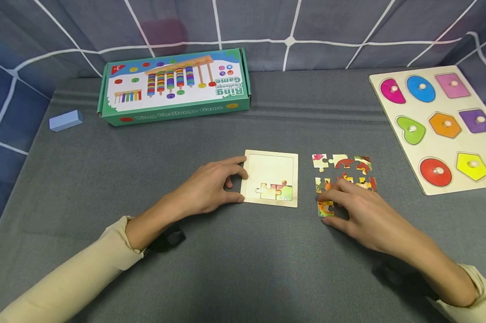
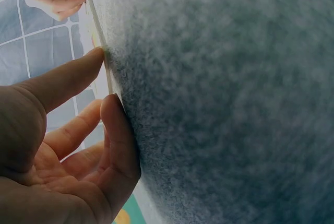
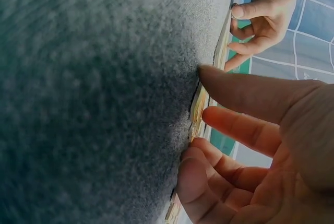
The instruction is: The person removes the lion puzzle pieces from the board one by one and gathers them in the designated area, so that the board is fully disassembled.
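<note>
A square wooden puzzle tray (image 1: 273, 163) lies on the table, with joined puzzle pieces (image 1: 275, 191) in its lower right part. My left hand (image 1: 214, 185) touches the tray's left edge with thumb and fingertips; the left wrist view also shows this hand (image 2: 73, 140) against the thin edge. To the right, my right hand (image 1: 364, 215) has thumb and index finger at opposite sides of a puzzle piece (image 1: 326, 209) with an orange picture, pinching it at table level. In the right wrist view the hand (image 3: 250, 145) partly hides the pieces.
Several loose puzzle pieces (image 1: 340, 161) lie in rows just beyond the right hand. A shape-knob board (image 1: 412, 157) is at the far right. At the back left stand a green Ring Challenge Game box (image 1: 174, 87) and a blue block (image 1: 66, 120). A tiled-pattern cloth (image 1: 327, 27) borders the table.
</note>
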A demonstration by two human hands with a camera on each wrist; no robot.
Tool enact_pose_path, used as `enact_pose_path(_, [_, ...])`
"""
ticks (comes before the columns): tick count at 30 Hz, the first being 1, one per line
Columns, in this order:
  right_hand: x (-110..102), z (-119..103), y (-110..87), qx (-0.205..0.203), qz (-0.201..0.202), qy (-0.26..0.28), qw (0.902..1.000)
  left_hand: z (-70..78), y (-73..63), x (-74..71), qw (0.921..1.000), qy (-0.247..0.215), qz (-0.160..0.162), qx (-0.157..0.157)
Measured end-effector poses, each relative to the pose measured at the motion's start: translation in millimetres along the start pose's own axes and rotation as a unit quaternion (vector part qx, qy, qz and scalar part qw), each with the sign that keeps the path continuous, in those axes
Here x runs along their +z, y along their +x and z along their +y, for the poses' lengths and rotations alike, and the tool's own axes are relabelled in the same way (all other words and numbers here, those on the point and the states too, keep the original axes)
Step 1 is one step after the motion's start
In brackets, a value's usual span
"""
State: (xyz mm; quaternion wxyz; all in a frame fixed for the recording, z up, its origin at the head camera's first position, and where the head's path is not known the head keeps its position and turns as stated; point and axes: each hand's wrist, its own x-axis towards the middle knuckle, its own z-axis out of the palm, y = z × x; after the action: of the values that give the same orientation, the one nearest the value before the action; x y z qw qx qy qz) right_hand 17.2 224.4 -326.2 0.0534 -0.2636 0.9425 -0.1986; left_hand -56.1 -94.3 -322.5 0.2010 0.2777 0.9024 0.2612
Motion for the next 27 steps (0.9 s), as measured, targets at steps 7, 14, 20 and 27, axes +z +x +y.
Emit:
enact_pose_path(7, [0.0,1.5,-0.8,-0.019,0.01,-0.001,0.9998,-0.2,-0.7,0.5,1.0,0.0,0.002,0.0])
enact_pose_path(14, [-0.9,1.7,-1.1,-0.009,0.002,0.003,1.0,-0.2,-0.8,0.2,1.0,-0.005,0.004,0.003])
enact_pose_path(20, [-1.2,0.6,-0.4,-0.003,-0.003,0.003,1.0,-0.3,-0.7,0.1,1.0,-0.007,0.003,0.003])
enact_pose_path(27, [-1.3,0.4,-0.4,0.004,-0.008,0.001,1.0,-0.6,-0.1,0.4,1.0,-0.008,0.003,0.002])
